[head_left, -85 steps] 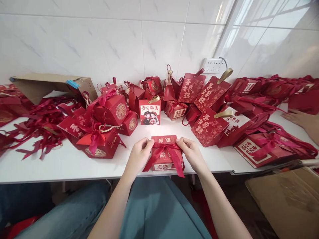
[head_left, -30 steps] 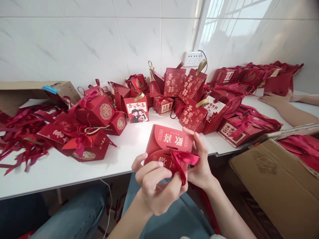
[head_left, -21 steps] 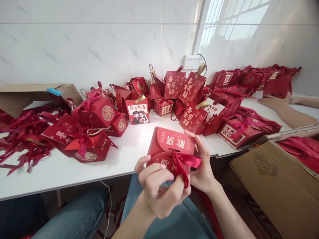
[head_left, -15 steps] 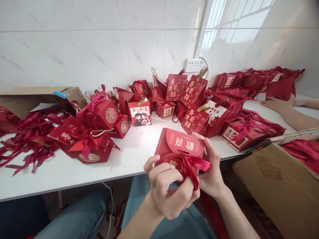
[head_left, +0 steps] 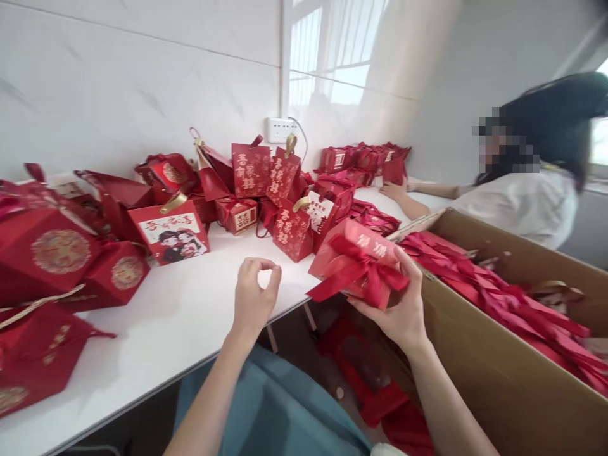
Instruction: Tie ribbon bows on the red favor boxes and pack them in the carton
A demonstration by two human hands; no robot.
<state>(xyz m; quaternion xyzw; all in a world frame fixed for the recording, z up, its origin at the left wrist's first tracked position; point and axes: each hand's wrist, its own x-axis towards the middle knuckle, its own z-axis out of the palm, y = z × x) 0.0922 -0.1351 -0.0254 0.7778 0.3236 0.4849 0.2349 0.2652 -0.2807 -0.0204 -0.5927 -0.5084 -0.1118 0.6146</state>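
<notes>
My right hand (head_left: 403, 310) grips a red gift box (head_left: 354, 253) from its right side and from below, over the table's front edge. A bright red ribbon bow (head_left: 368, 269) is tied on the box. Left of it and apart from it, my left hand (head_left: 256, 294) is raised over the white table (head_left: 166, 323). Its thumb and forefinger curl together into a ring, and nothing shows between them. Nearest to that hand on the table are a box with a couple's picture (head_left: 175, 235) and a patterned red box (head_left: 292, 229).
Many red boxes (head_left: 61, 250) stand along the wall and at the left. On the right, a large cardboard box (head_left: 475, 335) holds red boxes and ribbons. Beyond it sits a person (head_left: 517, 202) with arms on the table. A red stool (head_left: 361, 373) is below.
The view has swung right, bringing the person and the open carton into sight. My left hand has let go of the ribbon and moved left. The box has turned in my right hand, its bow now full.
</notes>
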